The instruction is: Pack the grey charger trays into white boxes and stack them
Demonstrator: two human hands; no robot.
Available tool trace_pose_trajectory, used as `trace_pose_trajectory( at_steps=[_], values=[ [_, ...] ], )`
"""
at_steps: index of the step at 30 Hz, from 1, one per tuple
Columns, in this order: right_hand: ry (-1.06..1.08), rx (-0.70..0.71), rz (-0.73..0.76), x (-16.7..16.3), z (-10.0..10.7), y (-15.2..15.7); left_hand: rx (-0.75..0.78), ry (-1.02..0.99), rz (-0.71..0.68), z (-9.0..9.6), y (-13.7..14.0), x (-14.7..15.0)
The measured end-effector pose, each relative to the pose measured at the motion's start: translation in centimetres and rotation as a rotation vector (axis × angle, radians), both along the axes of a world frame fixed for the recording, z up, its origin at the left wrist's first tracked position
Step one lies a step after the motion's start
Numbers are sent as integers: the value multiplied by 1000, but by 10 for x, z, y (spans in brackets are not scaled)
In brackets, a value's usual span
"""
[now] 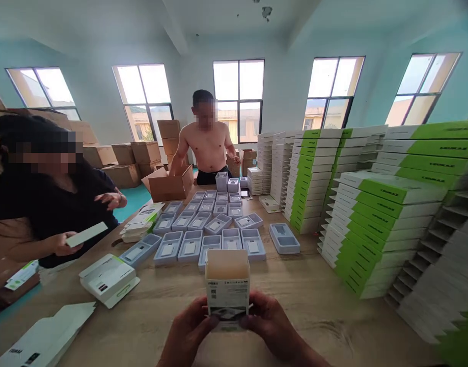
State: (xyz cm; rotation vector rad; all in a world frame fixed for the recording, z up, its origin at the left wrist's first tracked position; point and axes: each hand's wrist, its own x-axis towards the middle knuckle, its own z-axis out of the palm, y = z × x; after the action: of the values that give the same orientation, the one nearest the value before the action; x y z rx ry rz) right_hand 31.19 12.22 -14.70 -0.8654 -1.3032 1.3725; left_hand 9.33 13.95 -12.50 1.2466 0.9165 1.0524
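Observation:
Between my two hands stands a small white cardboard box (229, 290) with its top flap raised and small print on the side facing me. My left hand (193, 326) grips its lower left side, thumb on the front. On the lower right side, my right hand (270, 318) grips it the same way. Just beyond the box lie rows of pale grey plastic trays (190, 244), several with a small white item inside. Off to the right sits one tray with bare compartments (284, 238).
Tall stacks of white and green boxes (371, 229) line the right side. At left lie an open white box (109, 278) and flat cartons (46, 336). A person (54, 199) at left holds a pale flat piece; another person (207, 148) reaches into a brown carton (168, 183).

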Motion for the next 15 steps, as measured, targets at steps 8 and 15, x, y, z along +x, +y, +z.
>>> trace_pose_trajectory(
  at_steps=[8,15],
  values=[
    [34,-26,-1,0,11,-7,48,131,-12,0,-1,-8],
    [-21,3,82,-4,8,-9,56,263,112,-15,-15,-3]
  ],
)
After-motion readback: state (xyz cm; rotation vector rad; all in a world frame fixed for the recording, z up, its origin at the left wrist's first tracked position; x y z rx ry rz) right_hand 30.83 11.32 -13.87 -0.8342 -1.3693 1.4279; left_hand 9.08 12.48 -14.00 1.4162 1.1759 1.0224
